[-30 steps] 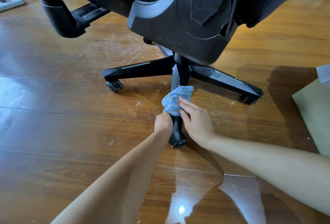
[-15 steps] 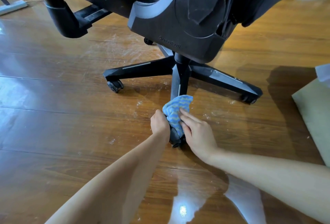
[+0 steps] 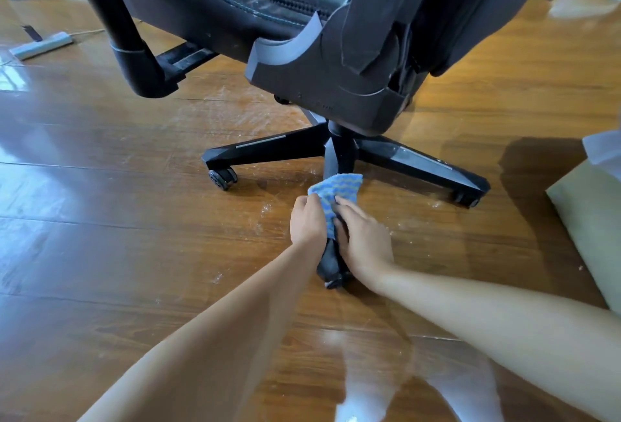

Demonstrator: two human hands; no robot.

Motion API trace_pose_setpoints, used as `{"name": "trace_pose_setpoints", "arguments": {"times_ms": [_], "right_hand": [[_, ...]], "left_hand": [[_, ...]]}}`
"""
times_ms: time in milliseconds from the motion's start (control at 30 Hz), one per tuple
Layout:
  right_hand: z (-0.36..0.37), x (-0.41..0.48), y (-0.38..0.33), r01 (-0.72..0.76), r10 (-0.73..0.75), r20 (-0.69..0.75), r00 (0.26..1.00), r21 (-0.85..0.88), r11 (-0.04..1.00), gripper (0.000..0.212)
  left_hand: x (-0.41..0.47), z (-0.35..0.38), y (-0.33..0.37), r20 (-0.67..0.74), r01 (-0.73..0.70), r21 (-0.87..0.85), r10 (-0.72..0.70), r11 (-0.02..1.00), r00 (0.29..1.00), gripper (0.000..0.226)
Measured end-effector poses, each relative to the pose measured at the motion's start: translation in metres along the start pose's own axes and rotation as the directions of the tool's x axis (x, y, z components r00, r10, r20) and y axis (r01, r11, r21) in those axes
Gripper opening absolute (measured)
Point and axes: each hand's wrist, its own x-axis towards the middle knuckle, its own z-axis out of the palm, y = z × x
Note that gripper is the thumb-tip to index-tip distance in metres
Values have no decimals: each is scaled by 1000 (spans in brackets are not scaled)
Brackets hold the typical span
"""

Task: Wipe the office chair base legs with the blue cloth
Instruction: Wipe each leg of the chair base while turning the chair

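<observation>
Just nearer than the grip, the near base leg (image 3: 331,262) ends in a caster (image 3: 333,283) on the dusty wooden floor (image 3: 134,236). The left hand (image 3: 307,221) clutches the blue cloth (image 3: 336,188), crumpled and wavy-striped, against that leg. The right hand (image 3: 364,240) wraps the leg beside it, fingertips on the cloth. Beyond, a left leg (image 3: 265,149) and a right leg (image 3: 420,161) splay under the black seat (image 3: 336,85), whose small lettering is too blurred to read.

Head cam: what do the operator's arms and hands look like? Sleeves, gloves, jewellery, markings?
The left forearm and right forearm are bare, with no sleeves in view up to the frame edge. The left hand and right hand have no gloves. No watch, bracelet, ring or markings are visible. The fingers are partly hidden, so the nails can't be checked.
</observation>
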Motion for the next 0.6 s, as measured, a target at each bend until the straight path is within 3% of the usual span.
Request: {"name": "trace_pose_setpoints", "arguments": {"times_ms": [167,300,367,500,600], "right_hand": [[-4,26,-2,-65,66,-12,998,19,998,33],[-17,67,-10,-120,120,-19,993,-13,993,29],[-21,72,-13,-133,132,9,991,21,991,16],[-31,71,-20,-206,228,-45,973,292,934,18],[-47,68,-31,-205,310,-131,942,511,835,13]], "left_hand": [[-7,5,8,44,-13,-13,14,1000,999,47],[-18,11,16,49,-199,128,194,972,980,61],[-22,14,24,32,-291,206,291,934,956,52],[-33,12,46,85,-321,107,313,941,946,30],[-51,7,58,44,-451,-1,450,893,892,24]]}}
